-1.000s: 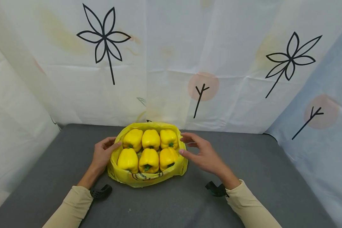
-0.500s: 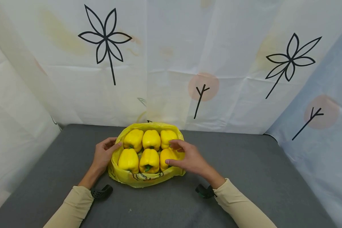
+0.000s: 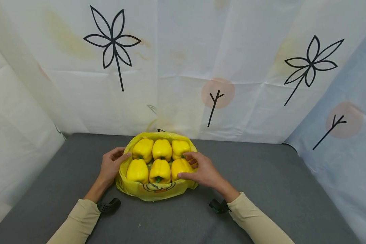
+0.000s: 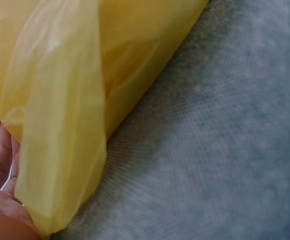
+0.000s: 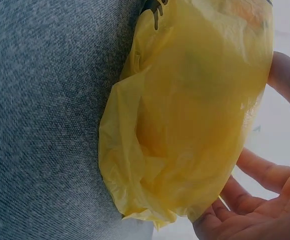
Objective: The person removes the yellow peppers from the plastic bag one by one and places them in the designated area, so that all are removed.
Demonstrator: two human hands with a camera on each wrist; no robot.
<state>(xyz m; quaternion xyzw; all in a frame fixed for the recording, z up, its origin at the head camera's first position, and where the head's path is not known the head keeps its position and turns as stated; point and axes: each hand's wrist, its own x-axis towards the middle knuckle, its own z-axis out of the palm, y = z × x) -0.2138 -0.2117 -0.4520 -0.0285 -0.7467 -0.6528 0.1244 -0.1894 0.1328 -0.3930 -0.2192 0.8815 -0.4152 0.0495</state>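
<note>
Several yellow bell peppers (image 3: 160,171) sit in two rows inside an open yellow plastic bag (image 3: 152,194) on the table. My left hand (image 3: 110,166) holds the bag's left rim, thumb over the edge and fingers outside; in the left wrist view those fingers (image 4: 0,160) are partly behind the film. My right hand (image 3: 205,171) reaches over the right rim and grips the front right pepper (image 3: 180,167), its thumb at the near side and fingers at the far side. In the right wrist view, the bag wall (image 5: 195,110) hides the pepper and fingertips.
The grey table (image 3: 280,189) extends on both sides of the bag and in front of it. A white printed cloth wall (image 3: 183,61) stands close behind the bag. Black wrist straps (image 3: 109,205) sit on both forearms.
My right hand has moved left from beside the bag to over it, and its fingers have closed on the front right pepper. The left hand has stayed nearly still at the rim.
</note>
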